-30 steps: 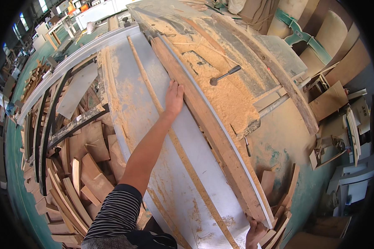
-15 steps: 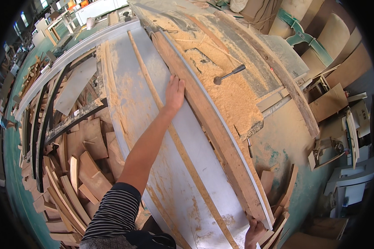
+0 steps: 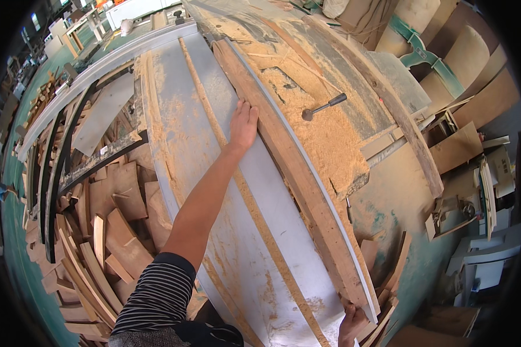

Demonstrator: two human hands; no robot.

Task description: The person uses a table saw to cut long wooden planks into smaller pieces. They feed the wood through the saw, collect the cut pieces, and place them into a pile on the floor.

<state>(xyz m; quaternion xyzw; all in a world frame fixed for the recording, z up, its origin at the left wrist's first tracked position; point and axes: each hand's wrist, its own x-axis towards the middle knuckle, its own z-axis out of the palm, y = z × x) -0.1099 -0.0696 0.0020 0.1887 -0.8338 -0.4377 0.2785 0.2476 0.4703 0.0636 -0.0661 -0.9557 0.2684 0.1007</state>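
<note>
Brown timber: long wooden beam was laid lengthwise along R side of grey metal table. Judged heavy, stiff, not fragile; poss. splintery, dust maybe making it slide. Best hold judged at near end + approx. mid-length edge. L hand was set agst. beam's L edge, fingers pressed together; thumb hidden, so clamping couldn't be told. R hand was curled at near end; pinch or push couldn't be told. Table was streaked w/ dust; sawdust was heaped beyond beam, dark-handled lever nr it. Wood offcuts were piled L; green floor was seen past them.
</note>
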